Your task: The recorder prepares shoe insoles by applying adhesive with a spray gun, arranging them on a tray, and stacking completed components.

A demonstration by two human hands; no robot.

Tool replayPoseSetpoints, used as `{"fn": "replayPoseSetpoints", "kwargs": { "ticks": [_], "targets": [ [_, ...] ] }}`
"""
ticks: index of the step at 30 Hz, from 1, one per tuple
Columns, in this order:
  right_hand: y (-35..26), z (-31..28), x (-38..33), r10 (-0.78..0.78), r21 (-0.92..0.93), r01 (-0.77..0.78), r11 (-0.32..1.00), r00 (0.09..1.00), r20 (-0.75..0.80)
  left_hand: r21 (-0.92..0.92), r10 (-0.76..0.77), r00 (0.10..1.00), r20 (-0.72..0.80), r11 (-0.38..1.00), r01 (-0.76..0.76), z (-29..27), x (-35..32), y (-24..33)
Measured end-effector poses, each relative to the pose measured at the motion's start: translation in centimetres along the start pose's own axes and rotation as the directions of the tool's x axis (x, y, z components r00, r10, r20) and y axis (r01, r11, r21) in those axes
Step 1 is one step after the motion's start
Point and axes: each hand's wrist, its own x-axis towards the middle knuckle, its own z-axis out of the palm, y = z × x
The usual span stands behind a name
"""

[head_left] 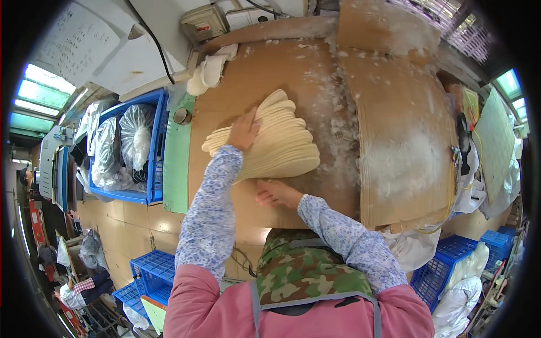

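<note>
the insoles (276,143) look like pale matt foam or pressed fibre, smooth on top. the table (265,73) is covered with brown matt cardboard, with soft white fluff (400,163) lying on it. the crate (155,146) is glossy blue plastic and holds shiny clear plastic bags (135,135). the sleeves (211,214) are thin printed cloth
</note>
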Motion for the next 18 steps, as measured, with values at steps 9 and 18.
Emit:
{"fn": "replayPoseSetpoints", "kwargs": {
  "ticks": [9,18],
  "targets": [
    [-12.2,1.2,-6.7,-0.777,-0.917,0.289,-0.274,0.496,0.388,-0.41,-0.535,0.835,-0.131,0.796,0.446,-5.1,-8.9,3.3],
    [-15.2,-0.1,1.7,-0.515,-0.84,0.023,-0.542,0.78,0.354,0.056,-0.469,0.815,-0.339,0.855,0.515,-2.1,-5.6,6.6]
  ]
}}
